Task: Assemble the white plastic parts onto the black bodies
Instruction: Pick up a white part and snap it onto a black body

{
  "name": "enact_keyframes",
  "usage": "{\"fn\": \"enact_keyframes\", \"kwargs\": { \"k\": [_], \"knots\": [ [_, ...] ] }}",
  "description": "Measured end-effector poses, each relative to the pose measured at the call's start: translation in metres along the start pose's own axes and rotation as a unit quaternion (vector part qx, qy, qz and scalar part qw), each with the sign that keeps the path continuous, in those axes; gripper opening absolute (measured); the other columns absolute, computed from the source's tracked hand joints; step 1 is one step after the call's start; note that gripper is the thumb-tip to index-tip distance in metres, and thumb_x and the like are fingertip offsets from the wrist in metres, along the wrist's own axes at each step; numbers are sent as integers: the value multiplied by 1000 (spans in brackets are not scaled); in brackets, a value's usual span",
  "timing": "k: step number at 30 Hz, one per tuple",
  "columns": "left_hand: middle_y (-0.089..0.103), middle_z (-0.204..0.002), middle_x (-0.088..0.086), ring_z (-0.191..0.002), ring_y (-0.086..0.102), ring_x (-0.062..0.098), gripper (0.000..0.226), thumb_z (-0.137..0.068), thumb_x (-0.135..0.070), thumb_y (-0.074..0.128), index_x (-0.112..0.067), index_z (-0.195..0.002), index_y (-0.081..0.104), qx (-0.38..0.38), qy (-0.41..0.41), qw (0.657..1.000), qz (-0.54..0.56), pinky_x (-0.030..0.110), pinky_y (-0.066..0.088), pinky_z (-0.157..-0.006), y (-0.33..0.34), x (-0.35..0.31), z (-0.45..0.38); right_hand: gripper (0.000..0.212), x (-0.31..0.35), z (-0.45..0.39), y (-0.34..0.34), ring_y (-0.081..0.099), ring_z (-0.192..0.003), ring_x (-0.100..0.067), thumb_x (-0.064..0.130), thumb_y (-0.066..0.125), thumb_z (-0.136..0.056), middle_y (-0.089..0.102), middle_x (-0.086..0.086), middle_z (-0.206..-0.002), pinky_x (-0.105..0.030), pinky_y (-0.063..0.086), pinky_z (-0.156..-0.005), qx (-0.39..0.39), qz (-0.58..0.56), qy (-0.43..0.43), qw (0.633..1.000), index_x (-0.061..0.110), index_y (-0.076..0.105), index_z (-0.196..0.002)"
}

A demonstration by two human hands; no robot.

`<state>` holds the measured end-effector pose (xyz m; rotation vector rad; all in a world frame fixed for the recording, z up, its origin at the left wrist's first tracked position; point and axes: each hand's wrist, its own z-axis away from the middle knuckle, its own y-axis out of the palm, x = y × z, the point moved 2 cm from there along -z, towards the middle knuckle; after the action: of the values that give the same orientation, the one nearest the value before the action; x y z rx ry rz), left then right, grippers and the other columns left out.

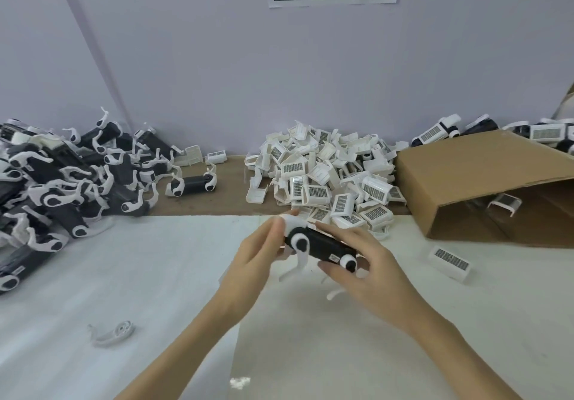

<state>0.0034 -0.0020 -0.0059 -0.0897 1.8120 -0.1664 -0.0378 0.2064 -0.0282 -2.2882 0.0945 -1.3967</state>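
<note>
Above the white table mat I hold one black body [323, 244] that has white legs hanging below it. My left hand [257, 260] grips its left end, fingers curled round a white rounded part. My right hand [357, 260] grips its right end from above and behind, thumb below near a white-and-black round joint. A heap of white plastic parts [326, 179] with grey grille labels lies just behind my hands. A heap of black bodies with white legs [77, 179] fills the left side of the table.
An open cardboard box [484, 182] lies on its side at the right, with one white part inside. One loose white part [448, 263] lies right of my hands. A single white leg piece [111, 333] lies at the front left. More bodies sit behind the box.
</note>
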Motion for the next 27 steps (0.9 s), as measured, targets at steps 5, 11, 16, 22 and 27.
{"fn": "enact_keyframes", "kwargs": {
  "k": [5,11,16,22,27],
  "knots": [
    [76,-120,-7,-115,72,12,50,-90,-27,83,-26,-135,61,12,1,998,-67,29,52,-102,-4,11,-2,70,1,0,-1,61,-109,-5,32,87,-84,55,11,-124,-16,51,-85,36,43,15,998,42,55,-144],
    [63,-146,-11,-141,54,20,84,-88,-21,88,-33,-157,42,59,76,988,-124,38,42,-117,-16,15,-4,64,-5,-2,-14,65,-95,-16,60,88,-69,67,17,-117,-35,56,-76,62,56,42,996,45,61,-125],
    [57,-146,-26,-140,41,8,78,-77,-47,93,-50,-144,51,51,91,956,-274,38,40,-116,-30,22,-6,62,-3,0,-16,61,-96,-17,64,87,-67,62,13,-112,-24,48,-69,1,156,-76,985,41,60,-118],
    [61,-142,-29,-134,52,8,79,-73,-41,97,-50,-137,52,-11,153,947,-282,36,47,-109,-25,24,-7,69,3,-2,-14,61,-115,-6,62,83,-75,55,21,-134,-19,52,-82,9,33,7,999,43,58,-136],
    [51,-161,-12,-147,49,10,66,-83,-17,92,-23,-135,53,-58,363,870,-328,34,41,-119,-11,18,-7,75,4,-2,-13,77,-85,-35,84,51,-88,74,-15,-119,-31,54,-58,66,-245,251,934,25,69,-130]
  ]
}}
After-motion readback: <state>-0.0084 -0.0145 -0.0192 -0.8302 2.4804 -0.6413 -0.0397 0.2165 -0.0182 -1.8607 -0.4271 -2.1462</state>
